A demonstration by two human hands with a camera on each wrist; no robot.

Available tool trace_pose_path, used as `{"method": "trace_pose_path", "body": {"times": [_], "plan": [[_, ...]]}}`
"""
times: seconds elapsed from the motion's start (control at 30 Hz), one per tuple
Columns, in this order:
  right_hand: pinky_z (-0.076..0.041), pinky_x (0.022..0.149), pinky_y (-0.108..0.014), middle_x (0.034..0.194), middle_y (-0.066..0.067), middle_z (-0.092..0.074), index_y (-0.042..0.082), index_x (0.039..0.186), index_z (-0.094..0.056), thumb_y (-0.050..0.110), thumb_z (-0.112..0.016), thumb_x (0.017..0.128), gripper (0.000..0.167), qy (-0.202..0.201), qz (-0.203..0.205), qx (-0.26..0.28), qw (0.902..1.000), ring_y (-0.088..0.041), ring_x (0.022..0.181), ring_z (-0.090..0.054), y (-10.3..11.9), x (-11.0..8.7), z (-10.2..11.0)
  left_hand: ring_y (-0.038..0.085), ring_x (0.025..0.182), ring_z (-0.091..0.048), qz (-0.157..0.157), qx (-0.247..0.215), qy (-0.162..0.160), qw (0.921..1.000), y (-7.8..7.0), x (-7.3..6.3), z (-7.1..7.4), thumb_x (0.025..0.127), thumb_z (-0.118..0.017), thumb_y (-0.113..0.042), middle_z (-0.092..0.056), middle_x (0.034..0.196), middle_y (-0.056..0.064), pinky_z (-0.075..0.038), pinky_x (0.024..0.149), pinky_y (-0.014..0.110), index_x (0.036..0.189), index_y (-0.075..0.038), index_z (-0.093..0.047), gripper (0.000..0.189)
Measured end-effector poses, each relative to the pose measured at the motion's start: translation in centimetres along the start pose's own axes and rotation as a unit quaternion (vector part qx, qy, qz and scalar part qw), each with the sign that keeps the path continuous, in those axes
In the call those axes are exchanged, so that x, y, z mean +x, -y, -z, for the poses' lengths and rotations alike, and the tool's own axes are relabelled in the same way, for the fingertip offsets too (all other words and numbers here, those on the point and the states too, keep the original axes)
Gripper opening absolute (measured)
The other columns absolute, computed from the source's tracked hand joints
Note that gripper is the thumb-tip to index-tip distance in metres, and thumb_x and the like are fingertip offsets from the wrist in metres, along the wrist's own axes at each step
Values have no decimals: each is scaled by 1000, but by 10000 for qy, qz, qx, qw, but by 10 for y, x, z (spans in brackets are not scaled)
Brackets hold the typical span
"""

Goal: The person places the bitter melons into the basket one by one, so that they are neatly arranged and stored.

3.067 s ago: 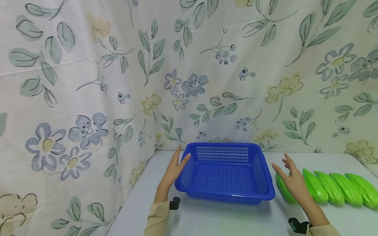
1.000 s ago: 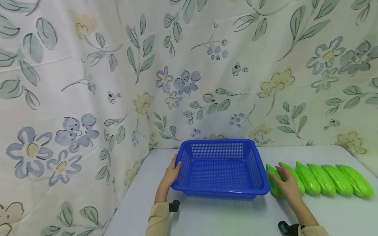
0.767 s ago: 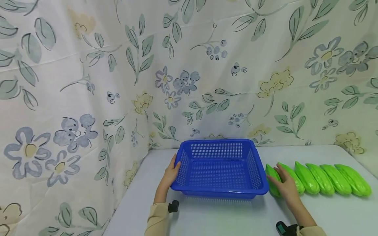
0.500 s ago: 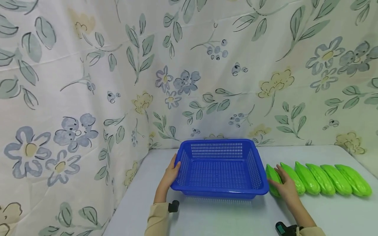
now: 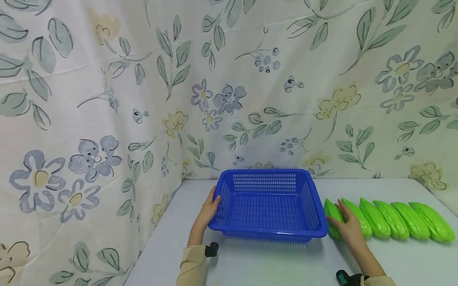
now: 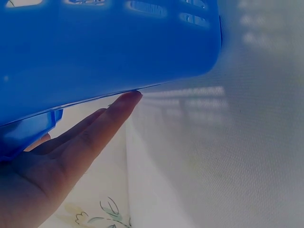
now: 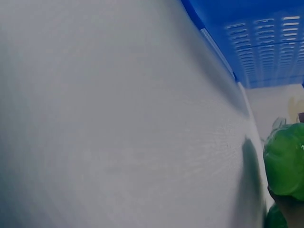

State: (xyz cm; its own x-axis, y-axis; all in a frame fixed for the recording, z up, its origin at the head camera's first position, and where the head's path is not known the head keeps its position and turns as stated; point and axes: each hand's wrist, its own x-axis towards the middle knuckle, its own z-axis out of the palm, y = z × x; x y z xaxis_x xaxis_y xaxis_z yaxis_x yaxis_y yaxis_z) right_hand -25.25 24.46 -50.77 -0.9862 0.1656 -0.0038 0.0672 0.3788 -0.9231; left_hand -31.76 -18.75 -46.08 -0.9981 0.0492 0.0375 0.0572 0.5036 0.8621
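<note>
A blue plastic basket (image 5: pixel 264 231) with slotted walls stands on the white table. My left hand (image 5: pixel 206 210) holds its left side, the thumb at the rim. Seen from the left wrist, the hand's extended fingers (image 6: pixel 102 130) touch the basket's outer wall (image 6: pixel 118 52) below the rim. Right of the basket lies a row of several glossy, bright green, long pieces with pointed tips; their exact kind is unclear. My right hand (image 5: pixel 348 228) grips the leftmost green piece (image 5: pixel 330 210), thumb on its left. That hand hardly shows in the right wrist view, where a green piece (image 7: pixel 285 164) appears at the edge.
The other green pieces (image 5: pixel 404 222) lie side by side to the right of my right hand. Flower-patterned cloth (image 5: pixel 257 99) hangs behind the table and along its left side. White tabletop (image 5: pixel 264 268) stretches in front of the basket.
Both hands have come down from their raised position: the left onto the basket's side, the right onto the leftmost green piece. Over the last half second the hands hardly move; the view shifts slightly.
</note>
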Motion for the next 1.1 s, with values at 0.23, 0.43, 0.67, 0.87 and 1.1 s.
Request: {"method": "trace_pose_path", "body": {"times": [0.23, 0.43, 0.67, 0.87, 1.1], "plan": [[-14, 119, -62, 159, -27, -16, 9, 157, 0, 25, -62, 96, 89, -38, -112, 44, 9999, -48, 147, -9, 7, 3, 5, 48, 147, -17, -41, -38, -13, 10000, 0, 0, 0, 106, -34, -24, -20, 160, 26, -17, 117, 66, 156, -4, -15, 57], [-14, 118, -62, 159, -26, -16, 9, 157, 0, 25, -62, 96, 89, -139, -31, 87, 9999, -49, 147, -11, 17, 3, 11, 48, 147, -17, -83, -101, -26, 9999, 1, 0, 1, 106, -35, -24, -20, 160, 26, -17, 116, 66, 156, -4, -16, 57], [-12, 119, -61, 159, -25, -17, 10, 157, -1, 25, -62, 96, 88, -264, 59, 217, 9994, -48, 147, -10, 33, 4, 16, 49, 147, -17, -86, -133, -7, 9999, 1, 1, 1, 106, -35, -24, -20, 160, 26, -17, 116, 67, 156, -4, -15, 57], [-12, 119, -61, 160, -23, -16, 10, 157, -1, 28, -60, 97, 86, -319, 137, 248, 9991, -47, 148, -10, 47, 4, 19, 49, 147, -16, -47, -151, -19, 9999, 0, 0, 1, 106, -35, -23, -20, 160, 26, -17, 115, 68, 156, -4, -15, 57], [-10, 120, -59, 160, -21, -15, 14, 158, -1, 29, -61, 97, 87, -332, 191, 327, 9987, -45, 148, -9, 59, 6, 21, 49, 147, -17, -28, -125, -38, 9999, 1, 0, 1, 106, -35, -23, -20, 160, 26, -17, 116, 67, 156, -4, -16, 57]]}}
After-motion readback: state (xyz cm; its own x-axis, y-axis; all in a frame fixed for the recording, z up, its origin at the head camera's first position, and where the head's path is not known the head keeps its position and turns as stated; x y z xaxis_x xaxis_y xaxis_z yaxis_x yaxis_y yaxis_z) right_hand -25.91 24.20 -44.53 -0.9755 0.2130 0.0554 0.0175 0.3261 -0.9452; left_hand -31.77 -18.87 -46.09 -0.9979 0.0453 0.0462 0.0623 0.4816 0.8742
